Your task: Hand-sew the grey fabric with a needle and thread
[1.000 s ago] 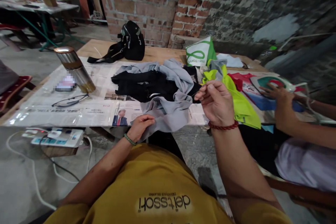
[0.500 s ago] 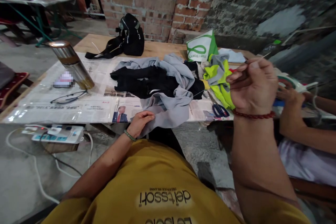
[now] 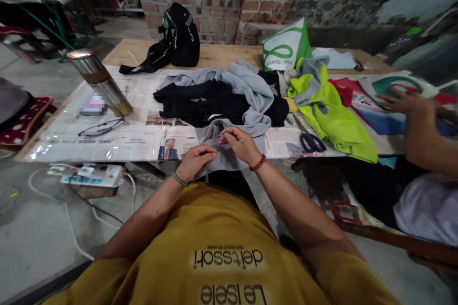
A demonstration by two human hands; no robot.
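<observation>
Both hands [image 3: 196, 159] [image 3: 242, 146] are at grey cloth [image 3: 224, 159], the left seemingly gripping it.

Both bare forearms [image 3: 296, 205] slant inward toward the near edge of the tabletop [image 3: 222, 54], wrists [image 3: 180, 179] close together. The left grip [image 3: 207, 155] sits at that edge, back upward, thumb against bent fingers. The right grip [image 3: 224, 138], just beside it and slightly farther over the tabletop, is curled, thumb and forefinger pinched.

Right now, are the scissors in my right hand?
No, the scissors lie on the newspaper beside the yellow-green fabric, while your right hand is at the gray cloth.
</observation>
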